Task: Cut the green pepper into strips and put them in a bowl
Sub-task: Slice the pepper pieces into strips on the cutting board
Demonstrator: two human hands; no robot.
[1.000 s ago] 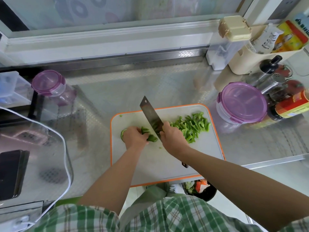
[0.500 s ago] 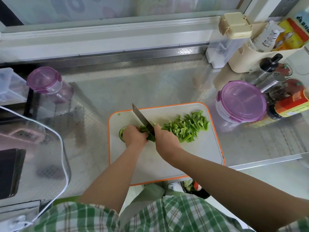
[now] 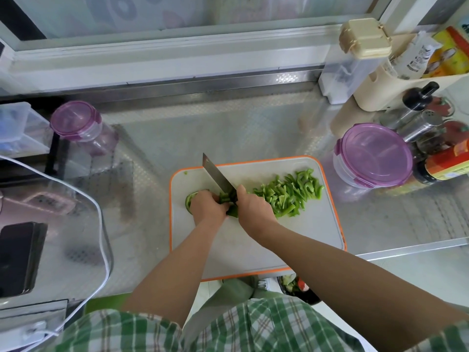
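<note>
A white cutting board with an orange rim (image 3: 327, 224) lies on the steel counter. My left hand (image 3: 206, 205) presses down on the uncut piece of green pepper (image 3: 189, 200), mostly hidden under my fingers. My right hand (image 3: 253, 205) grips the handle of a cleaver (image 3: 215, 174); its blade stands edge-down in the pepper just right of my left fingers. A pile of cut green pepper strips (image 3: 289, 191) lies on the board to the right of the knife. No bowl for the strips shows on the counter.
Two purple-lidded clear containers stand nearby: one (image 3: 373, 154) right of the board, one (image 3: 76, 123) at the back left. Bottles and a shaker (image 3: 421, 125) crowd the right side. A dark phone (image 3: 17, 257) lies at far left. A dark bowl of scraps (image 3: 294, 288) sits below the counter edge.
The cleaver came down from a raised, tilted pose into the pepper and has stepped slightly left. My left hand stays on the pepper. The pile of strips is unchanged.
</note>
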